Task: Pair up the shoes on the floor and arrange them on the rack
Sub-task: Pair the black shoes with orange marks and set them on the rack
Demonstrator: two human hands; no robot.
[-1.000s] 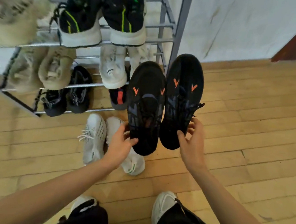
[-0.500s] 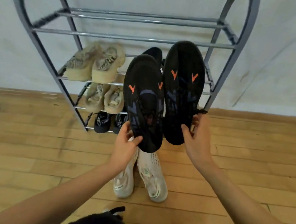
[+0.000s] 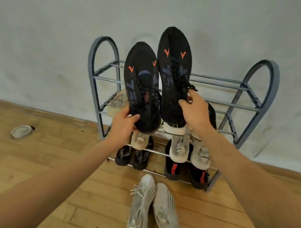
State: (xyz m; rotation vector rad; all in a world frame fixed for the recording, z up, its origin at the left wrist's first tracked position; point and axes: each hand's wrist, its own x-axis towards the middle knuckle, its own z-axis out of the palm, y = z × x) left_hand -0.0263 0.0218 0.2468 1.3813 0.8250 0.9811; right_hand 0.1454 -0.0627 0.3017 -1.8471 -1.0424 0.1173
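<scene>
In my left hand (image 3: 122, 127), the first black shoe (image 3: 141, 87) shows 2 orange chevrons and dusky blue-grey streaks across its black knit. The second black shoe (image 3: 174, 70), in my right hand (image 3: 195, 110), carries the same 2 orange chevrons and blue-grey markings. Behind both hands, the rack (image 3: 273, 76) is slate blue-grey with silvery rails. Below my right hand are 2 off-white shoes (image 3: 179, 148), and under them 2 black shoes with a red stripe (image 3: 173, 168). Below my left hand are a beige shoe (image 3: 140, 139) and 2 dark navy shoes (image 3: 123, 153). Nearer me than either hand, 2 white sneakers (image 3: 141, 205) have fine green dashes, and the floor (image 3: 49, 159) under them is honey-brown planks.
</scene>
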